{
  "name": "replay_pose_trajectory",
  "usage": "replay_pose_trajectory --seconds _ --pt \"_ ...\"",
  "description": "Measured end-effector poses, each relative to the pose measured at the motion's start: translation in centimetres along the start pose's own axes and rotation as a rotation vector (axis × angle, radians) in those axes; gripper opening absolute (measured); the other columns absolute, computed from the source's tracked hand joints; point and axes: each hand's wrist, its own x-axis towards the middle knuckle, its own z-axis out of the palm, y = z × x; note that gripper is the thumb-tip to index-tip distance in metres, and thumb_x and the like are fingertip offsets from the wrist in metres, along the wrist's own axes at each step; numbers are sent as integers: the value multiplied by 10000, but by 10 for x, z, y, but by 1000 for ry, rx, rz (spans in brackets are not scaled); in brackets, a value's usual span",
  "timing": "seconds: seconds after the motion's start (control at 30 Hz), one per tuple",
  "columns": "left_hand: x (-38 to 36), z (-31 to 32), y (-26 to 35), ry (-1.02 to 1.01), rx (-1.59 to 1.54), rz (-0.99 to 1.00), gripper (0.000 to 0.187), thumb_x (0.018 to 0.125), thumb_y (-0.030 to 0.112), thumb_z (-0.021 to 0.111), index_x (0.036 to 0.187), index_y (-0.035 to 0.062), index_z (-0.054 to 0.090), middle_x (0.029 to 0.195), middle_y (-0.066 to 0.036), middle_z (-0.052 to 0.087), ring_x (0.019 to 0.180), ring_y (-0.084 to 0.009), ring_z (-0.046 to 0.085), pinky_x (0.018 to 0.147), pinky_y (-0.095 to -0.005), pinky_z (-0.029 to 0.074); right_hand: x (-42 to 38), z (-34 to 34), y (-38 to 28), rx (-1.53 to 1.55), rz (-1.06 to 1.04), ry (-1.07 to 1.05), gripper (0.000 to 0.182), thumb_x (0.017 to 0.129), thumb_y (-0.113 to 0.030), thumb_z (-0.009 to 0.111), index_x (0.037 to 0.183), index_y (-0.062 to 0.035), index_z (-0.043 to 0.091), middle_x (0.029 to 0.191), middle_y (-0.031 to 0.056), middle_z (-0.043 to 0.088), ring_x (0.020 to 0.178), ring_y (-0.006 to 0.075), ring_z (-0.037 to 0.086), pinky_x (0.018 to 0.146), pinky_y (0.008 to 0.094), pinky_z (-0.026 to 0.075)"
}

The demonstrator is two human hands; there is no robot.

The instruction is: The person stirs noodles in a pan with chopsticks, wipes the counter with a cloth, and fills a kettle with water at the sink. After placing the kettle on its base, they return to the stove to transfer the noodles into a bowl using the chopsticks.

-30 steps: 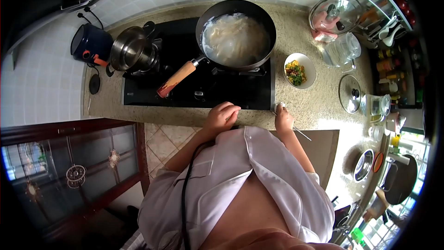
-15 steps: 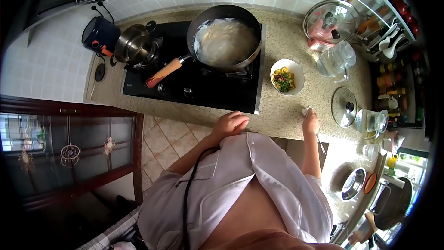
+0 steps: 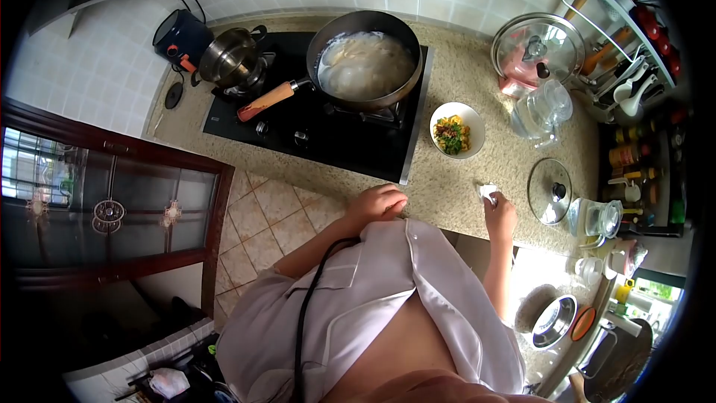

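navy pot [image 3: 181,39] beside steel pot [image 3: 226,60] | glass pitcher [image 3: 535,113] | glass-paned door [image 3: 142,198]

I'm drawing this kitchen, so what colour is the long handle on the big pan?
The handle is light brown with a dark red end, best seen in the head view.

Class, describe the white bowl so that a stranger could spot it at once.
Start at the black glass-topped stove bearing the dark wooden-handled wok. Just to its right, on the speckled stone counter, sits the round white bowl. Unlike the clear glass jug farther right, it is opaque, holding chopped yellow and green food.
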Motion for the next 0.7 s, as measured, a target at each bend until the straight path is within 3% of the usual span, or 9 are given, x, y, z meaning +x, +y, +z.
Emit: replay_pose_trajectory --seconds 0.1,0.17,0.23,0.3,0.37,0.43,0.53,0.6,0.7 --pt "7 0 7 -21 -41 29 103 847 100 630 930 46 659 854 -71 631 736 -196 613 638 -294 491 -14 -6 -5 107 -63 14 206 795 -207 664 945 -66 665 759 179 652 710 353 636 644 430 488" --pt "20 -6 9 -48 -403 -17 92 865 79 610 910 14 657 839 -70 633 741 -163 611 639 -283 482 -22 -5 -1 117 -85 2 209 791 -184 669 948 -46 662 760 188 647 714 351 636 637 416 487" --pt "38 -37 44 -99 -499 -32 96 875 66 603 898 -9 659 818 -69 637 742 -142 603 647 -271 472 -28 -1 7 136 -160 59 204 803 -208 677 932 -50 668 646 154 612 582 296 604 554 387 453" --pt "50 -62 81 -285 -685 288 133 897 104 587 919 6 675 826 -74 644 738 -150 603 663 -279 474 -29 4 22 184 -226 103 198 809 -171 661 942 -25 664 615 130 578 512 225 530 519 355 419" --pt "56 -80 126 -525 -927 495 175 927 154 557 932 25 676 854 -74 651 750 -165 607 674 -291 475 -33 -11 11 198 -98 11 213 822 -156 642 984 -18 647 786 192 648 713 332 639 661 394 485" --pt "54 -88 173 -871 -1286 452 210 947 196 528 929 41 668 887 -77 651 765 -187 608 680 -303 476 -31 -13 13 201 -128 6 206 826 -152 638 983 -19 647 785 189 650 706 324 638 653 390 483" --pt "32 -71 223 -967 -1583 303 211 944 203 537 908 29 650 903 -82 644 761 -210 599 677 -317 474 -28 -19 0 212 -140 -11 197 831 -145 634 983 -21 646 781 183 652 689 310 635 635 379 476" --pt "24 -53 236 -1131 -1725 314 216 938 180 553 1056 0 567 1012 -84 620 878 -169 579 750 -288 475 -26 -18 -7 203 -159 6 190 834 -139 635 986 -25 646 769 178 651 654 295 627 602 369 467" --pt "21 -32 249 -1423 -1937 324 420 928 145 579 1277 -43 443 1175 -85 585 1053 -106 548 860 -243 475 -29 -27 -23 232 -188 6 183 838 -135 635 985 -28 649 782 178 658 655 295 633 603 367 474"
